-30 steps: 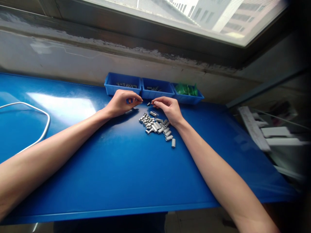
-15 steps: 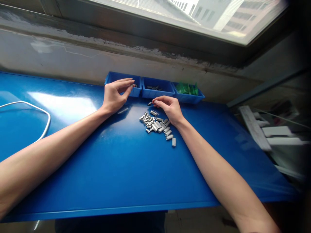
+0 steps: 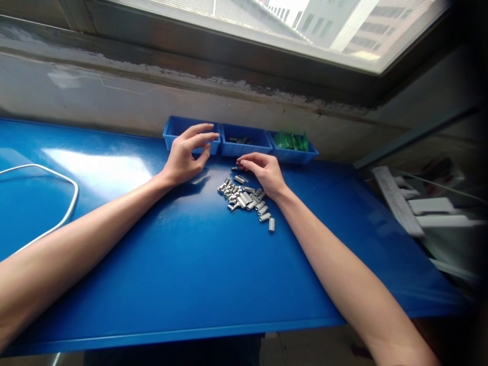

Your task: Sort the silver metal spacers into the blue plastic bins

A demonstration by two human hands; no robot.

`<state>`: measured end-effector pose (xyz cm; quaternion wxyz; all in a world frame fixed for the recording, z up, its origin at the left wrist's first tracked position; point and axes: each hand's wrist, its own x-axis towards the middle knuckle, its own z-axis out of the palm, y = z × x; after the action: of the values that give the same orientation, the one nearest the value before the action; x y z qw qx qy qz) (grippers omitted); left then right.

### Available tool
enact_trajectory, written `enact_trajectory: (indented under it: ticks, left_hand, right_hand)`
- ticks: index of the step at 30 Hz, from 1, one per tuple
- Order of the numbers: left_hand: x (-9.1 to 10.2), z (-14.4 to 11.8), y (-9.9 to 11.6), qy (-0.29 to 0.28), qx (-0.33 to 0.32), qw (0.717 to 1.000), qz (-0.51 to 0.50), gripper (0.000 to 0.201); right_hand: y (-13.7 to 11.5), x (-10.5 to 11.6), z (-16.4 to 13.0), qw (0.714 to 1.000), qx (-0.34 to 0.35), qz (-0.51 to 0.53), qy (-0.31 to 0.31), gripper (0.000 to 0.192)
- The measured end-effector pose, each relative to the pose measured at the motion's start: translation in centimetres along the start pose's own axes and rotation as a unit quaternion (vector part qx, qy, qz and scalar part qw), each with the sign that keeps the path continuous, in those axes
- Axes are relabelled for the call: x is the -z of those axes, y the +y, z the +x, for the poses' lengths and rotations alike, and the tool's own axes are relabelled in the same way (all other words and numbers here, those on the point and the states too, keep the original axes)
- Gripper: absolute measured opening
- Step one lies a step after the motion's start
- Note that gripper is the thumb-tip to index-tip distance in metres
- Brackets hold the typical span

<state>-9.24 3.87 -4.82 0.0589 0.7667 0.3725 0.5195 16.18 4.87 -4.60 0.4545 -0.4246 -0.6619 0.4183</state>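
My left hand [image 3: 190, 152] reaches over the front of the left blue bin [image 3: 173, 127], thumb and fingers apart, with nothing visible between them. It hides most of that bin's inside. My right hand [image 3: 263, 170] is closed in a pinch at the far side of a metal pile. From its fingertips a small dark metal piece [image 3: 234, 168] sticks out to the left; its exact kind is too small to tell. Below lie several silver cylindrical sleeves [image 3: 262, 209], and to their left a heap of smaller shiny metal fittings [image 3: 229, 189].
The middle blue bin [image 3: 244, 150] holds some small dark metal parts. In the right blue bin [image 3: 292, 156] lies green plastic packaging [image 3: 290, 141]. A white cable [image 3: 72, 203] curves over the blue table [image 3: 183, 274] at left. White objects [image 3: 434, 206] stand beyond the table's right edge.
My left thumb and fingers have spread apart from a pinch, and the small piece at their tips is out of sight. My right hand keeps its pinch, almost unmoved.
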Motion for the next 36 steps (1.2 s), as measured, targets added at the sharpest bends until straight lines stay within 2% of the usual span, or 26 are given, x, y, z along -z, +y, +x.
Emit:
enact_trajectory:
  ticks: [2,6,9,12,14,18,24,28,31,34,36]
  left_hand:
    - [0.0,0.0,0.3,-0.050,-0.044,0.998,0.013,0.032]
    - [-0.2,-0.2,0.2,-0.222,-0.098,0.969,0.039,0.045]
    - [-0.3,-0.2,0.3,-0.330,-0.083,0.938,0.064,0.053]
    - [-0.3,0.0,0.6,-0.380,-0.069,0.919,0.084,0.052]
    - [-0.3,0.1,0.8,-0.378,-0.085,0.918,0.086,0.050]
    - [-0.4,0.1,0.7,-0.334,-0.114,0.933,0.069,0.046]
    - [-0.5,-0.1,0.6,-0.277,-0.096,0.954,0.071,0.038]
    - [-0.6,-0.2,0.4,-0.209,-0.059,0.971,0.100,0.035]
    - [-0.6,-0.3,0.4,-0.187,-0.045,0.975,0.112,0.034]
    - [-0.6,-0.3,0.4,-0.190,-0.041,0.974,0.116,0.037]
    - [-0.5,-0.3,0.4,-0.193,-0.037,0.974,0.116,0.038]
  right_hand:
    - [0.0,0.0,0.0,1.000,0.000,0.004,0.005,0.019]
    - [0.3,-0.1,0.1,1.000,0.004,0.014,0.021,0.016]
    - [0.4,-0.1,0.2,1.000,0.002,0.012,0.025,0.016]
    - [0.4,-0.1,0.2,1.000,-0.003,0.007,0.023,0.018]
    - [0.3,-0.1,0.2,1.000,-0.002,0.011,0.021,0.018]
    - [0.4,-0.1,0.2,1.000,0.001,0.012,0.017,0.016]
    - [0.6,-0.1,0.2,0.998,0.030,-0.043,0.043,0.024]
    - [-0.1,-0.4,-0.1,0.986,0.052,-0.156,-0.008,0.034]
    - [-0.4,-0.5,-0.3,0.977,0.060,-0.203,-0.036,0.031]
    - [-0.4,-0.5,-0.4,0.985,0.050,-0.153,-0.060,0.028]
    - [-0.2,-0.4,-0.3,0.993,0.039,-0.094,-0.055,0.028]
